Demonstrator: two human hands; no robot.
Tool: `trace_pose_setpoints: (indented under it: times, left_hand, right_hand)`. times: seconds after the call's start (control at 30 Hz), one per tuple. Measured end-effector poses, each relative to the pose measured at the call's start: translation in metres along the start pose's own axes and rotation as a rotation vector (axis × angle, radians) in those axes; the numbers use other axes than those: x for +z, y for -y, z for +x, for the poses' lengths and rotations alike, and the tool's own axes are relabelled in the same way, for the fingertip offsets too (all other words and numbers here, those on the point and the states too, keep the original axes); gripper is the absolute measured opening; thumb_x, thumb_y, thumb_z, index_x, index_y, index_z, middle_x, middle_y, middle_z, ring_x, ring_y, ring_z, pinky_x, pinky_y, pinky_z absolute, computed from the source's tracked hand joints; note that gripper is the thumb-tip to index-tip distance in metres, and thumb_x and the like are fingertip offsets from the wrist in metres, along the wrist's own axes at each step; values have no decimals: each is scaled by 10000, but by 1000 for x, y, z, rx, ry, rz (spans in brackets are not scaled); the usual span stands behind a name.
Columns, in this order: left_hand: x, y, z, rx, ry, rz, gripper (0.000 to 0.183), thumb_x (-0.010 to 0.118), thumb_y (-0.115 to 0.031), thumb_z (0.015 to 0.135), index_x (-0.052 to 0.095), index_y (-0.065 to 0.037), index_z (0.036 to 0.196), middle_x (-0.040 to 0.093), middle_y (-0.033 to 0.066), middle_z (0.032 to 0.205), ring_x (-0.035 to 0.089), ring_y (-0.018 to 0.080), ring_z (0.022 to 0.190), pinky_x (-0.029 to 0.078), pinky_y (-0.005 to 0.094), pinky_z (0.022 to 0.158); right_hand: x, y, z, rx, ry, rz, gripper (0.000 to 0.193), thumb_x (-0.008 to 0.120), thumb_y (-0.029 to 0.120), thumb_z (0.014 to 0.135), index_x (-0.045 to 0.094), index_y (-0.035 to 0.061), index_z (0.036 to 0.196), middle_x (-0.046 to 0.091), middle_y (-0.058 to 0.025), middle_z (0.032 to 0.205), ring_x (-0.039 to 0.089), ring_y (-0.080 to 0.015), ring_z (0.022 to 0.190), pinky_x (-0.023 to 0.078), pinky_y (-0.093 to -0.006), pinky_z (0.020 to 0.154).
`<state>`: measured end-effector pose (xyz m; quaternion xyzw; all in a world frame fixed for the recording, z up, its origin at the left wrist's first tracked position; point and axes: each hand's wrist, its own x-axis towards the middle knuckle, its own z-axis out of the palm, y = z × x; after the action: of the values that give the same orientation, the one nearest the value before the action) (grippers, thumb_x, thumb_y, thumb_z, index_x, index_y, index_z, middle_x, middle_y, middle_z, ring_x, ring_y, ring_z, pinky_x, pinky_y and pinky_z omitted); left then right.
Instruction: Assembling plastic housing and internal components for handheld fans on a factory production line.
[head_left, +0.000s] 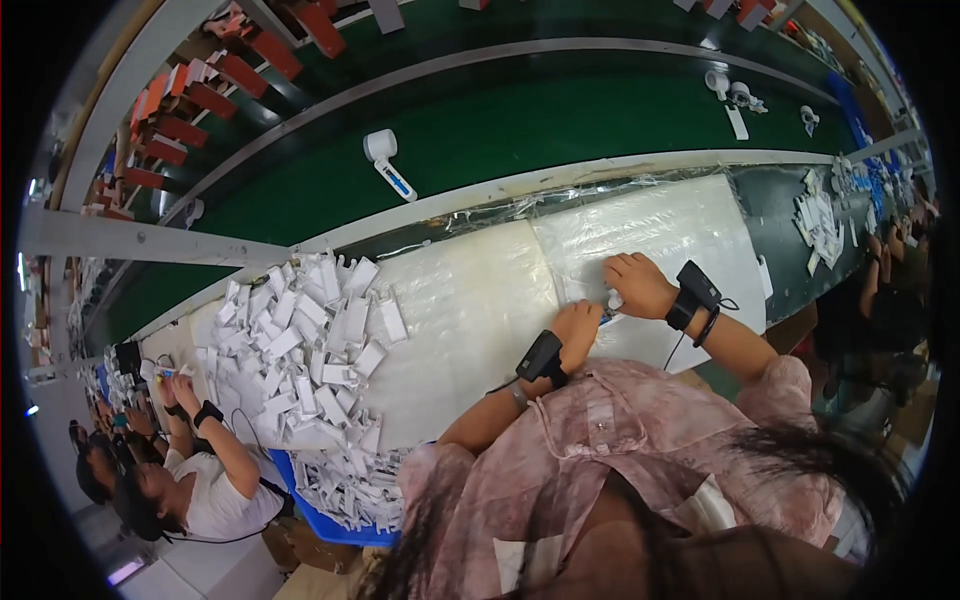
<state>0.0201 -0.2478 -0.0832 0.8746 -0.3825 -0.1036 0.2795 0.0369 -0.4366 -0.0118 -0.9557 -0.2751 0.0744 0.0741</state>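
Close to my body, over the white covered worktop, my two hands meet. My left hand is closed, its fingers bent round a small white and blue piece that they mostly hide. Just to its right, my right hand curls over the same spot, thumb and fingers closed on a small white part. Whether the two parts are joined, I cannot tell. A large heap of white plastic pieces lies to the left of my hands.
Below the heap stands a blue bin full of similar pieces. Beyond the worktop runs a green conveyor belt, carrying a white round-headed device. More white parts lie at the right. A co-worker sits at the left.
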Motion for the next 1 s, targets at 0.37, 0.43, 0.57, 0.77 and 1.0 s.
trace_pose_setpoints:
  times: [0.37,0.43,0.57,0.77,1.0]
  left_hand:
    - [-69,36,-46,-412,359,-1007,297,609,-285,865,585,-41,1032,585,29,1038,559,115,915,450,269,783]
    - [-74,37,-49,-471,433,-1494,322,569,-300,900,571,-34,1083,575,27,1081,558,117,933,451,266,801]
    - [-99,26,-56,-379,658,-1762,416,502,-333,954,515,-12,1219,553,47,1155,542,128,987,436,271,865]
    - [-121,22,-59,-255,920,-1260,468,554,-273,917,472,4,1286,568,40,1109,527,93,909,427,253,790]
    - [-144,-12,-77,-104,312,-82,397,641,-222,795,481,-28,1102,597,186,904,613,362,792,490,431,646]
  right_hand:
    - [-28,52,1,19,-112,831,215,648,169,710,642,118,919,599,-74,964,552,-295,933,453,-375,840]
    - [-48,65,9,-137,-153,828,167,668,157,711,653,114,872,590,-57,959,555,-272,914,454,-360,808]
    - [-74,81,18,-231,-184,574,198,704,203,704,649,127,878,580,-39,965,547,-231,933,445,-353,780]
    - [-88,95,21,-337,-30,119,256,719,273,655,631,155,864,555,-26,1029,518,-197,1002,418,-360,798]
    - [-82,87,14,-147,278,294,253,707,242,722,618,128,929,597,-51,922,574,-231,883,444,-362,762]
